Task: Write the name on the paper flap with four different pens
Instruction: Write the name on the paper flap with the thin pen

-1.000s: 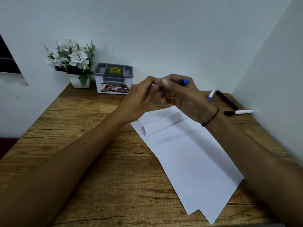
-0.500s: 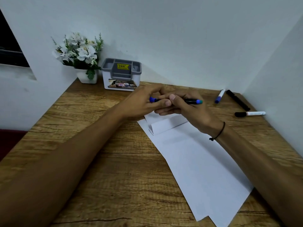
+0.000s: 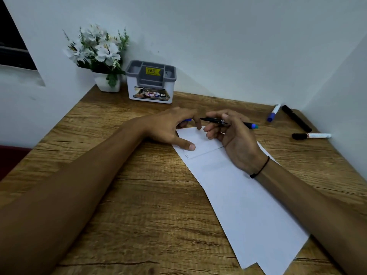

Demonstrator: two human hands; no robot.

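Note:
A long white paper (image 3: 244,197) lies slanted on the wooden desk (image 3: 139,195), its far end folded into a flap (image 3: 200,144). My left hand (image 3: 170,128) rests on the flap's left edge, thumb pressing the fold, with a blue pen cap (image 3: 187,120) tucked under its fingers. My right hand (image 3: 232,133) hovers over the flap's right side and grips a thin black pen with a blue end (image 3: 228,122), uncapped tip pointing left above the flap. The flap shows no writing.
Three more markers lie at the back right: a white one with a blue cap (image 3: 273,113), a black one (image 3: 296,118), a white one with a black cap (image 3: 310,135). A grey and white pen holder (image 3: 151,83) and a flower pot (image 3: 103,56) stand at the back.
The cap has come off the pen and stays in my left hand. Both hands have dropped to the flap; my left thumb now presses the fold.

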